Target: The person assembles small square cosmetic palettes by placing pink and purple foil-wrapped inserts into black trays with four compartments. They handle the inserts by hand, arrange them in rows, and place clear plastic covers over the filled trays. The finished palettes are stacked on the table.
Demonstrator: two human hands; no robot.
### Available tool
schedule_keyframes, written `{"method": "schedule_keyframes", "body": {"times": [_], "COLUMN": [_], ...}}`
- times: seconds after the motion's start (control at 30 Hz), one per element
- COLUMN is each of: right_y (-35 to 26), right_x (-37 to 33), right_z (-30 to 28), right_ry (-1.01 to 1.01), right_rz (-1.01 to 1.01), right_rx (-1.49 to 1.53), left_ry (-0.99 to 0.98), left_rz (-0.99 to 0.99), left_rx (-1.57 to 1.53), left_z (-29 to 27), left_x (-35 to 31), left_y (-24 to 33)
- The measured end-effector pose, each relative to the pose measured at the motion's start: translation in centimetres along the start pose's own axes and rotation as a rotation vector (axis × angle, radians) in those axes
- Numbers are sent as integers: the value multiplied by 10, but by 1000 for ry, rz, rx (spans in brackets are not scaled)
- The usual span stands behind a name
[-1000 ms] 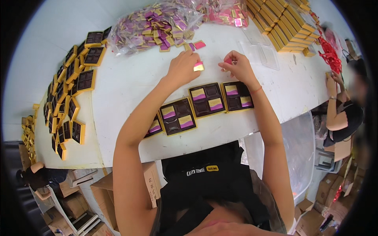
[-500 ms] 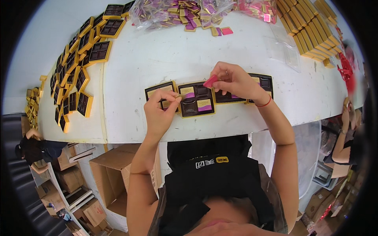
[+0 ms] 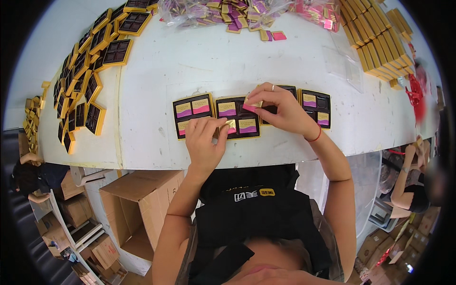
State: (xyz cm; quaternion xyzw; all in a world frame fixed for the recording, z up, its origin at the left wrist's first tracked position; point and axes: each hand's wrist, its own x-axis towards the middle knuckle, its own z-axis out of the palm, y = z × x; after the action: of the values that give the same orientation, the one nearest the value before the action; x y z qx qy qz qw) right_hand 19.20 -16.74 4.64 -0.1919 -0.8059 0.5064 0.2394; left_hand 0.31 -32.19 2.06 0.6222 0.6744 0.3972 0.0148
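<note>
Before me stands a row of gold-edged boxes with dark four-compartment trays. My left hand (image 3: 205, 141) pinches a pink-and-gold wrapped chocolate square (image 3: 231, 127) at the lower left compartment of the second box (image 3: 236, 138). Over the same box's upper right compartment, my right hand (image 3: 285, 108) grips another pink-and-gold chocolate square (image 3: 251, 105), held tilted. Purple-and-gold squares lie in its other two compartments. To the left, a box (image 3: 192, 100) carries purple and pink squares, partly behind my left hand. My right hand hides much of the third box (image 3: 288, 90). The rightmost box (image 3: 323, 101) holds purple squares.
Many open boxes with dark trays (image 3: 116, 51) are heaped at the left. Plastic bags of wrapped squares (image 3: 223, 12) lie at the back, near two loose squares. Gold boxes (image 3: 380, 47) are stacked at the far right. Other people work at both sides; a carton (image 3: 137, 190) stands below.
Both chocolate squares have come down to the second box's compartments. My left hand has moved right and lower, uncovering the left box's upper squares. My right hand has shifted slightly left.
</note>
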Motion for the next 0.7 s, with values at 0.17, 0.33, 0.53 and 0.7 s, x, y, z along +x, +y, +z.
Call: {"method": "schedule_keyframes", "body": {"times": [0.17,0.33,0.53,0.7], "right_y": [4,11,11,6], "right_x": [4,2,-4,-9], "right_z": [15,11,11,-1], "right_ry": [1,49,-7,-55], "right_rz": [102,-172,-279,-387], "right_rx": [-119,-357,-620,-817], "left_ry": [11,-175,-226,-311], "left_rz": [55,153,215,275], "left_rx": [23,131,155,7], "left_z": [1,-3,-8,-20], "left_x": [-12,-23,-20,19], "left_y": [-5,-1,-6,-8]}}
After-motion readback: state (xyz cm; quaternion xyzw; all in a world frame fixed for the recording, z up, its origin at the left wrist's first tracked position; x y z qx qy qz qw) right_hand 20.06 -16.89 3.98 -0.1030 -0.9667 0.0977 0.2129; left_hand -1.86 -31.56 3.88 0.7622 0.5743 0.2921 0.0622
